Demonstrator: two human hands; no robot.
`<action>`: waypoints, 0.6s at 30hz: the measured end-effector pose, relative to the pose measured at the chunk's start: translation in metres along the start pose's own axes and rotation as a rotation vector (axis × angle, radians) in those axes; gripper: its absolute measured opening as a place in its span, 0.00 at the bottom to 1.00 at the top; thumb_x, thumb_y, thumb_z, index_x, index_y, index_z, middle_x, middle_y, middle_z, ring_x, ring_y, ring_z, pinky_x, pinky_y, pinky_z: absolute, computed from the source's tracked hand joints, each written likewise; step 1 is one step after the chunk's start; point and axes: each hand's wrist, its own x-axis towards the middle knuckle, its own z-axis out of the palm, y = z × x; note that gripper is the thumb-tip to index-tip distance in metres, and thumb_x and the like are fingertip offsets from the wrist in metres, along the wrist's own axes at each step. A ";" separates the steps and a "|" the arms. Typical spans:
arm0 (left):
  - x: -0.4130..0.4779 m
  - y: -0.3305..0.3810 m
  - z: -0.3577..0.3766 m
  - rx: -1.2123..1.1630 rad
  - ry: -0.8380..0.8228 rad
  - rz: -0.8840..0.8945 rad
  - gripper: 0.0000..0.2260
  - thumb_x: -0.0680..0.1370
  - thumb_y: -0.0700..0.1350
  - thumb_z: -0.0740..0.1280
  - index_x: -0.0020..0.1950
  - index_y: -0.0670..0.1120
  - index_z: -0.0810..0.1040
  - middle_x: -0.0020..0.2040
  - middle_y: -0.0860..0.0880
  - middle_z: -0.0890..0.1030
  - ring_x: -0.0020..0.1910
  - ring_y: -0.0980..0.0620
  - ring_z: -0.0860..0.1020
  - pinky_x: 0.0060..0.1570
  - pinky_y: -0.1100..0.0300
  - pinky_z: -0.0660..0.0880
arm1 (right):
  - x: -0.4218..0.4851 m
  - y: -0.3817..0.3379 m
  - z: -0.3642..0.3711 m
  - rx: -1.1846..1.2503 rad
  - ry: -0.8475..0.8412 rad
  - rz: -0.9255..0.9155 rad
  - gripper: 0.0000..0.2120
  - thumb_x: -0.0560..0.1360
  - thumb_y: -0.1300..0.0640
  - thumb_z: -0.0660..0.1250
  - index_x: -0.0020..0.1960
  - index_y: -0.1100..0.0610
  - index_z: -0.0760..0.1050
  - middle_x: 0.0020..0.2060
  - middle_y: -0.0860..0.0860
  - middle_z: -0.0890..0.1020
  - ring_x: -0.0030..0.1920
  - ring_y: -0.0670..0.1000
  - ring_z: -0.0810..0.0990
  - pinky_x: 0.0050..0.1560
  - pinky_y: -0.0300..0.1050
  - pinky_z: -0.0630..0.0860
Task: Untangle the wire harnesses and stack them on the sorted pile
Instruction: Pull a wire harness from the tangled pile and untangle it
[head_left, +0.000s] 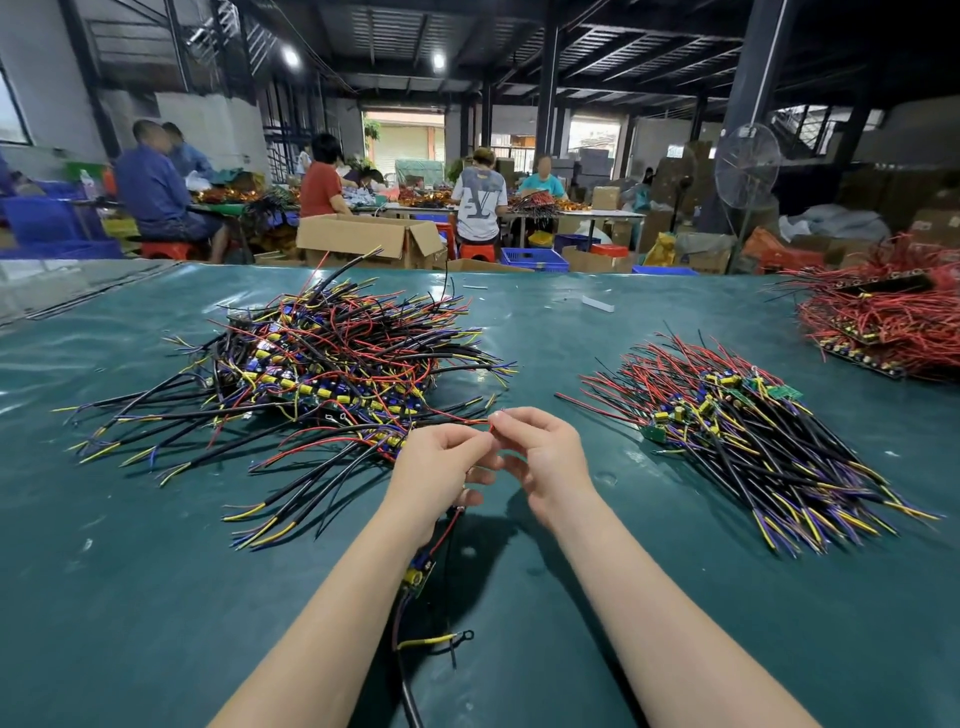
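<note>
A tangled heap of wire harnesses (332, 364), with black, red, yellow and blue leads, lies on the green table cover (156, 597) at the left. The sorted pile (743, 431) lies at the right with its leads fanned out side by side. Between them my left hand (441, 462) and my right hand (545, 457) meet above the cover, and both pinch a thin red wire (470, 422) that runs back into the heap. One harness with a small circuit board (418, 569) hangs under my left wrist, its black cable and yellow lead trailing toward me.
A heap of mostly red harnesses (883, 322) sits at the far right edge. A small white scrap (597, 304) lies near the table's far side. Beyond the table, several people sit at other benches among cardboard boxes (363, 236), blue crates and a standing fan (745, 166).
</note>
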 end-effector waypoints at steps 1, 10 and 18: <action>0.001 -0.001 0.000 -0.001 0.023 0.006 0.09 0.77 0.39 0.64 0.37 0.43 0.79 0.25 0.53 0.78 0.22 0.60 0.74 0.22 0.69 0.69 | -0.001 0.001 0.001 -0.100 0.032 -0.084 0.13 0.72 0.68 0.67 0.31 0.56 0.75 0.23 0.47 0.76 0.28 0.47 0.74 0.32 0.40 0.71; 0.003 -0.007 0.000 -0.051 0.065 0.014 0.11 0.76 0.37 0.64 0.34 0.43 0.79 0.22 0.52 0.75 0.20 0.58 0.71 0.22 0.68 0.70 | -0.007 0.009 0.006 -0.188 0.074 -0.242 0.11 0.72 0.68 0.66 0.33 0.57 0.76 0.23 0.46 0.76 0.26 0.45 0.75 0.31 0.39 0.75; 0.006 -0.010 -0.004 -0.049 0.009 0.072 0.08 0.76 0.34 0.64 0.43 0.44 0.81 0.37 0.50 0.81 0.33 0.62 0.79 0.32 0.67 0.77 | 0.000 0.000 0.004 0.185 0.001 0.158 0.11 0.75 0.69 0.61 0.35 0.61 0.74 0.24 0.50 0.78 0.33 0.48 0.75 0.35 0.41 0.75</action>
